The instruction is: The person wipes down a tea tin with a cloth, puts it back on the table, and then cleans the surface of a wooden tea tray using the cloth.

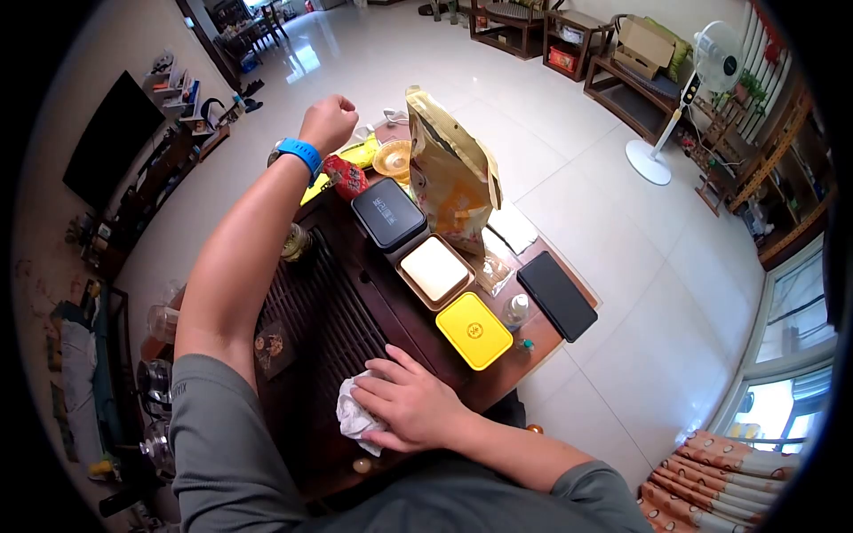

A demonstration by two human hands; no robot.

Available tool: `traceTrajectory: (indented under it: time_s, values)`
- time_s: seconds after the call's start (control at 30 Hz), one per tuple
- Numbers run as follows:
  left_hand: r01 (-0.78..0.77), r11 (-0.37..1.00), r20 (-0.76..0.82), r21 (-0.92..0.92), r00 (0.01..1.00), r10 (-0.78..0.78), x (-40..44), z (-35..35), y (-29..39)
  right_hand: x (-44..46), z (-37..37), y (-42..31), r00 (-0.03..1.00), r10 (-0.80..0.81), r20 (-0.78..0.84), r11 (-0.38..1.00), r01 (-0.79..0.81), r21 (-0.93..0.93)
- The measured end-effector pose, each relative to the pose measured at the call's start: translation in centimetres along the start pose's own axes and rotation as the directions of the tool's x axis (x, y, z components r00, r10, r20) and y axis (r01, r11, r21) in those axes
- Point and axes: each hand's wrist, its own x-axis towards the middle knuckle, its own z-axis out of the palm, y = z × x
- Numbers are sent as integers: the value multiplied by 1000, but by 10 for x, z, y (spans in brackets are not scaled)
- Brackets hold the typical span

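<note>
My left hand (pixel 330 123) is stretched out past the far left end of the dark wooden tea table, a blue-strapped watch (pixel 300 155) on its wrist. Its fingers are curled in, and whatever they may hold is hidden. Nearest to it are a red packet (pixel 345 178) and a yellow item (pixel 360 153). Close to my body, my right hand (pixel 413 404) presses a crumpled white tissue (pixel 354 416) onto the table's surface, fingers closed over it. The slatted tea tray (pixel 306 298) lies between my arms.
A tall gold bag (pixel 453 178) stands behind a black box (pixel 388 213), an open box (pixel 435 271) and a yellow tin (pixel 474 330). At the right edge lie a black phone-like slab (pixel 557 296) and a small bottle (pixel 515 309). A white fan (pixel 649 162) stands on the floor.
</note>
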Motion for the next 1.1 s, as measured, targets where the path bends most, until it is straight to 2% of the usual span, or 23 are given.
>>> traceTrajectory:
  time_s: [0.07,0.17,0.23,0.27,0.37,0.4,0.5,0.6,0.63,0.7,0.8,0.9,0.97,1.03,1.1]
  values:
    - [-46,999,-67,18,997,47,-5,-4,13,1,0,0,1000,-22,-3,1000,22,-3]
    - [-196,979,-269,50,942,202,-10,-8,16,0,4,3,998,-65,-16,998,65,-5]
    - [-253,967,-266,8,932,246,-21,-27,28,-2,12,6,997,-80,-6,997,80,13]
    - [-278,960,-268,-13,926,265,-30,-39,36,-1,14,6,993,-95,-67,995,94,-12]
    - [-288,943,-223,-165,943,249,-76,-78,63,-2,18,4,990,-76,-118,997,71,-43]
    - [-376,913,-289,-161,902,320,-94,-87,68,-3,19,5,987,-75,-144,996,68,-53]
    - [-131,893,-43,-430,991,125,-160,-126,86,-3,19,1,989,-26,-146,996,13,-92]
    - [-158,944,94,-290,977,192,-225,-159,99,-4,23,-4,982,26,-188,991,-50,-120]
    - [-217,923,118,-317,957,265,-241,-161,92,-3,23,-4,978,31,-208,988,-61,-140]
    - [-208,901,191,-381,936,297,-275,-171,92,-1,27,-3,974,92,-207,979,-127,-158]
    - [-244,898,292,-366,886,360,-322,-187,90,3,28,-4,959,162,-234,971,-196,-133]
    - [-229,894,298,-384,886,355,-373,-195,84,3,26,-9,966,130,-224,974,-167,-151]
    - [-159,901,325,-404,896,303,-405,-201,83,2,21,-20,979,91,-184,969,-129,-208]
    - [-52,887,329,-459,918,224,-439,-199,79,4,16,-28,999,10,-44,940,-24,-341]
    - [4,895,293,-445,945,142,-469,-191,72,0,34,-22,999,51,-4,940,-50,-338]
